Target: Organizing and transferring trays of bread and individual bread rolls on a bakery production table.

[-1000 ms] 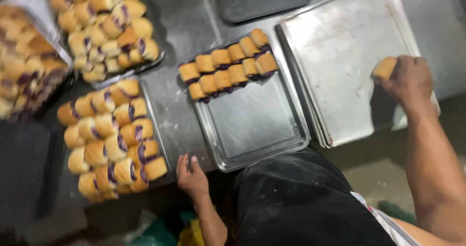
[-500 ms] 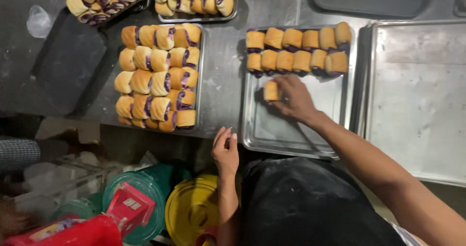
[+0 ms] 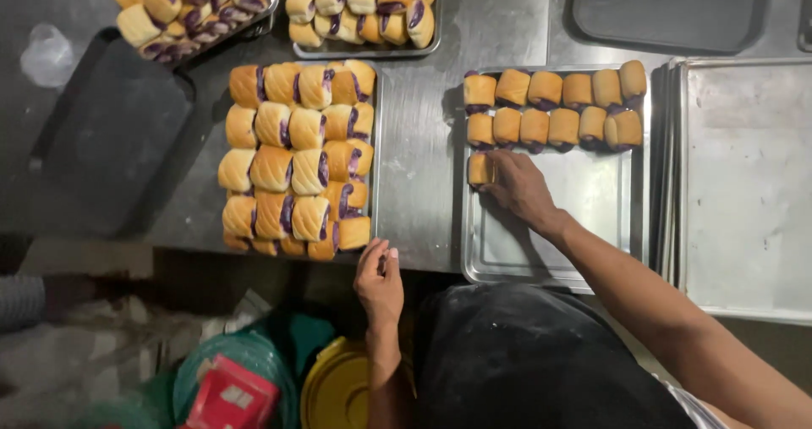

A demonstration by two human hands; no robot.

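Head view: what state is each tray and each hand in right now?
Right hand: fingers on a single bun, third row.
Left hand: empty, at the table edge.
Middle tray: partly filled, two rows.
Left tray: full.
Right tray: bare.

The small golden roll (image 3: 480,168) has a dark purple filling at its end. It lies flat on the steel tray (image 3: 584,200), at the 9 o'clock edge, alone and starting a third row. Directly at 12 o'clock from it, two full rows of similar rolls (image 3: 550,107) lie side by side.
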